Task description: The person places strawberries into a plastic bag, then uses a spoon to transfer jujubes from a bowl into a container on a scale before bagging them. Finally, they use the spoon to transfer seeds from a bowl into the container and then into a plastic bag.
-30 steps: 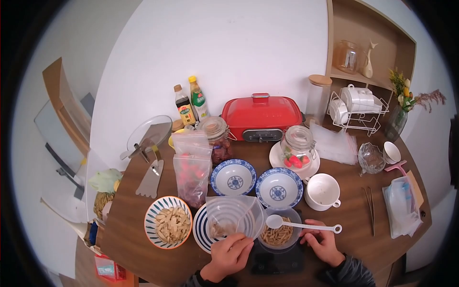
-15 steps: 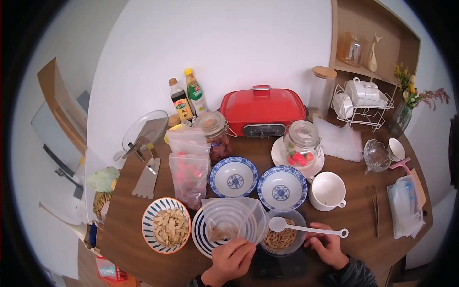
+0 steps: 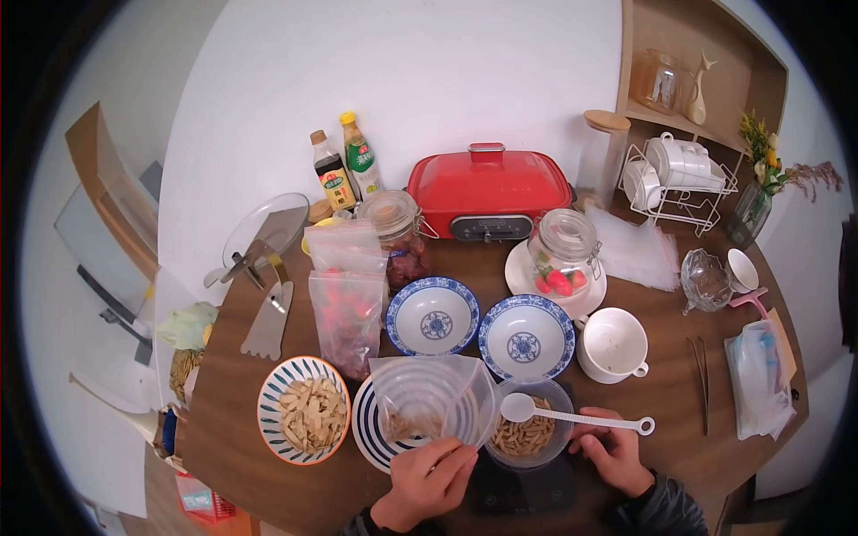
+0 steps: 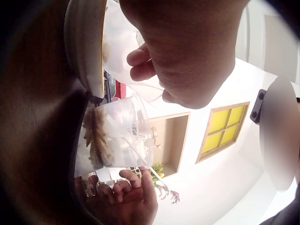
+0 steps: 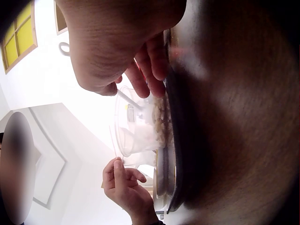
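My left hand [image 3: 424,482] pinches the edge of a clear plastic bag [image 3: 429,384] with thumb and fingertips. A few pale shreds lie low in the bag, which overlaps a blue-striped plate [image 3: 365,420]. To its right, a clear plastic tub [image 3: 563,438] with pale brown strips in it stands on a black kitchen scale [image 3: 523,496]. A white measuring spoon [image 3: 585,419] lies across the tub, its handle reaching out to the right. My right hand [image 3: 617,456] rests beside the tub, fingers loosely bent near its wall and under the spoon handle.
A striped bowl [image 3: 265,420] of pale strips stands left. Behind are two blue-and-white bowls [image 3: 433,317], a white cup [image 3: 614,344], filled zip bags [image 3: 344,313] and a strawberry jar [image 3: 563,250]. Tweezers [image 3: 702,384] lie right; a red electric cooker [image 3: 487,192] is at the back.
The head view has tilted a little, so the table things sit slightly higher. Both hands, the bag and the spoon keep nearly the same places relative to the tub.
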The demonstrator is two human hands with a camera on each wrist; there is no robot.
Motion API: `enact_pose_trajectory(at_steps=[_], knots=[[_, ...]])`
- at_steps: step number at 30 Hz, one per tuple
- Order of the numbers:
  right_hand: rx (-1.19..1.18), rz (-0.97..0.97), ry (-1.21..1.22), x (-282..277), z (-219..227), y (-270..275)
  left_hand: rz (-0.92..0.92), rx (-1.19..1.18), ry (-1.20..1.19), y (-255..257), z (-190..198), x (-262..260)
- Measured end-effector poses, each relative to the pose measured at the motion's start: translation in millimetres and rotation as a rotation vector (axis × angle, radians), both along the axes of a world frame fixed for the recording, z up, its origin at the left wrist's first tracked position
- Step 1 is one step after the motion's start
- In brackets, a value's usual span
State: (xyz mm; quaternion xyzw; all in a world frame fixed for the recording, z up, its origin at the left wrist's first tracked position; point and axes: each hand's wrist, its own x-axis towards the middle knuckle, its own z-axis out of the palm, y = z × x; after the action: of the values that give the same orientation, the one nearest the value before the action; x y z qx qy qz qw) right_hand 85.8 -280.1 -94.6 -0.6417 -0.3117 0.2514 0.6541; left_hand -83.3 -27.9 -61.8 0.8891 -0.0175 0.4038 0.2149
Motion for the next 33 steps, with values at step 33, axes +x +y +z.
enact_pose_trajectory(at_steps=[33], knots=[[-0.002,0.040,0.007,1.7,-0.4,-1.0,0.011,-0.028,0.049,-2.1,6.4,-1.0]])
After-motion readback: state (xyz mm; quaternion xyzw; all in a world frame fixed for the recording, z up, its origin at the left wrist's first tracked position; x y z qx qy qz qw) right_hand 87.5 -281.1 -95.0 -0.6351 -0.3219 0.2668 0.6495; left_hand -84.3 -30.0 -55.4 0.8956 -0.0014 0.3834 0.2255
